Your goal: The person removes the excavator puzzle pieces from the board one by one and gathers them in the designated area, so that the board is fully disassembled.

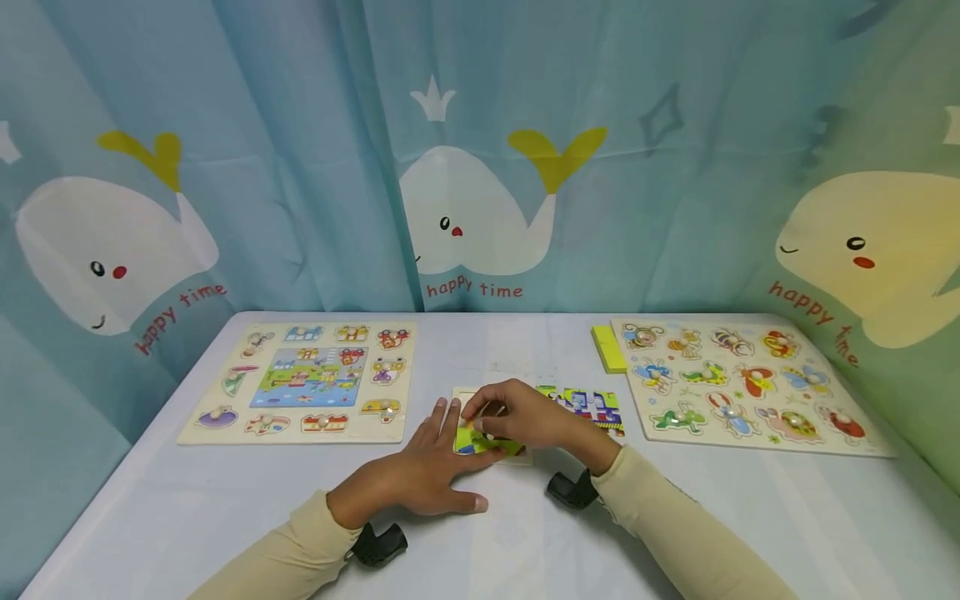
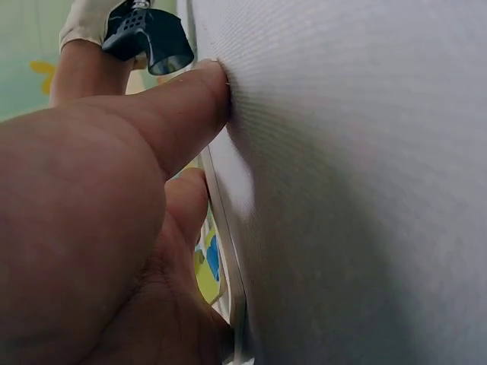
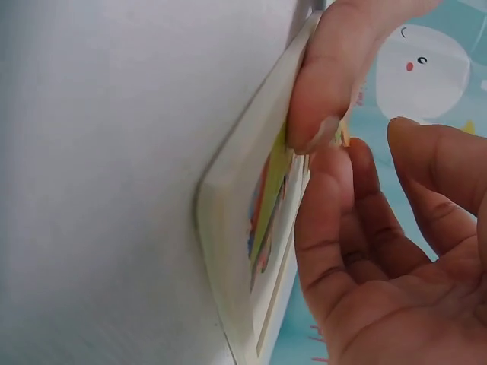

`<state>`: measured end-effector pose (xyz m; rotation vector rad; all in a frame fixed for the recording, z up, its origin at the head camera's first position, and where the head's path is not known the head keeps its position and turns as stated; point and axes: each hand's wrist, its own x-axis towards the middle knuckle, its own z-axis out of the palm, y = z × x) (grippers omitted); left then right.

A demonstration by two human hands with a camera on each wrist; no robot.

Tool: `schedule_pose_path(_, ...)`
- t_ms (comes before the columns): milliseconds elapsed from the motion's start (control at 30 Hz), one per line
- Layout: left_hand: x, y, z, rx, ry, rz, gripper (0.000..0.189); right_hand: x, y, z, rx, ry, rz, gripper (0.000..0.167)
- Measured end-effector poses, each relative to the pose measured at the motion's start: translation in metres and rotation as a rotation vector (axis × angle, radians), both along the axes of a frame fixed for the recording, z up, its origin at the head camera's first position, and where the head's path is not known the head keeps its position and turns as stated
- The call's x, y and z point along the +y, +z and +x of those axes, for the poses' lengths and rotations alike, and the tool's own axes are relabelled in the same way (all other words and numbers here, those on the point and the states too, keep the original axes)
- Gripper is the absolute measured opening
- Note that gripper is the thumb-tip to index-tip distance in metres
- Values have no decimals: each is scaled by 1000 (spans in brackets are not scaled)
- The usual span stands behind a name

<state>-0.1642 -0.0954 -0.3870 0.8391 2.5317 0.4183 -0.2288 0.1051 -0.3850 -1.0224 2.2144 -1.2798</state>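
Note:
In the head view, a small wooden-edged puzzle board (image 1: 525,457) with a green and blue picture lies at the middle of the table. My left hand (image 1: 423,475) rests with spread, straight fingers along its left side. The left index finger lies across the near edge, with the thumb on the tablecloth. Over the board, my right hand (image 1: 521,417) bends its fingers and pinches a small puzzle piece (image 1: 469,424), mostly hidden, with some orange showing. The right wrist view shows the right fingertips close over the board's picture (image 3: 270,198), beside its pale frame.
Several loose jigsaw pieces (image 1: 596,406) lie right of the small board. A knobbed vehicle board (image 1: 300,429) lies left; a knobbed insect board (image 1: 731,377) lies right, next to a yellow-green block (image 1: 609,350). A whale-print curtain (image 1: 480,108) hangs behind the table.

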Motion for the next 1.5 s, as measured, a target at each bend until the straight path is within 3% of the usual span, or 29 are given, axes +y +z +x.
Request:
schedule_pose_path(233,1,1,0,-6,4,-7,63,-2,1,0,-8,-1,-33,20)
schedule_pose_path(467,0,1,1,3,1,-2,63,-6,0,1,-38,-13,5,13)
schedule_pose_path(700,1,-1,0,14,-2,-15,64,-3,5,1,31,-66,28,16)
schedule_pose_path(1200,0,-2,1,33,15,-30,64,25,16,-4,32,-149,48,19)
schedule_pose_path(1500,1,-2,2,33,21,-26,65,50,14,-2,0,-180,61,21)
